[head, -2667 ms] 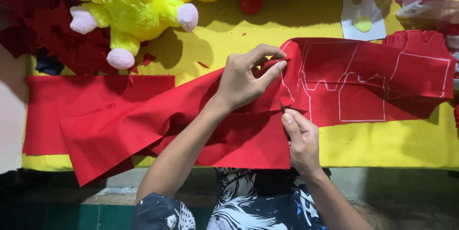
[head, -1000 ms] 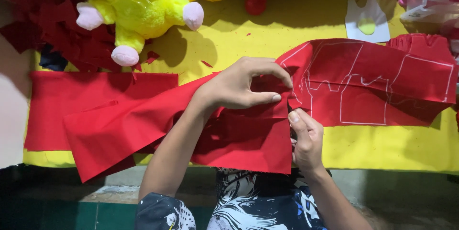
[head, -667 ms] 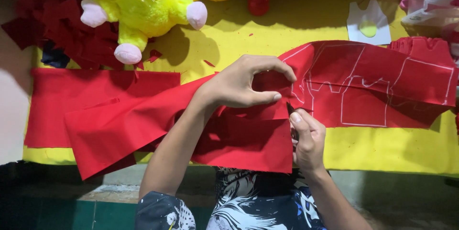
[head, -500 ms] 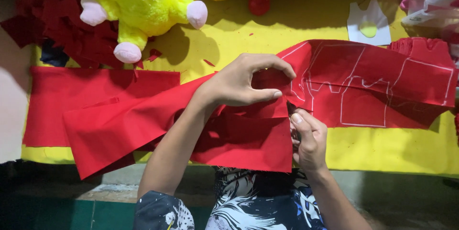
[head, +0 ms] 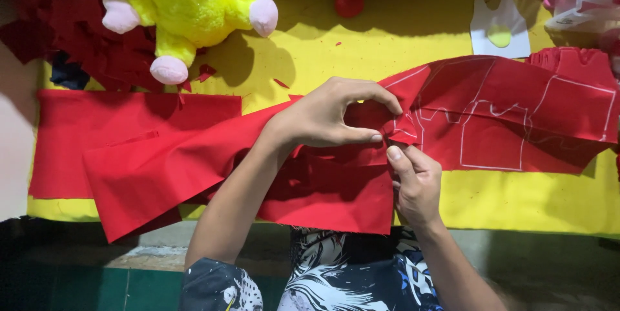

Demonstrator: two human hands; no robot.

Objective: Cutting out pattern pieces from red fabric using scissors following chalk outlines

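Two bare hands at one long red cloth strip (head: 194,162), matte woven, chalk-lined, lying across yellow table cover (head: 361,46). Left hand (head: 329,117) pinches cloth fold, thumb against curled fingers. Right hand (head: 416,185) just below: thumb pressed on cloth edge, other fingers hidden. One yellow plush toy (head: 187,7), fuzzy, pink feet, above cloth. One white paper pattern (head: 500,27), shirt-shaped, above cloth's right end.
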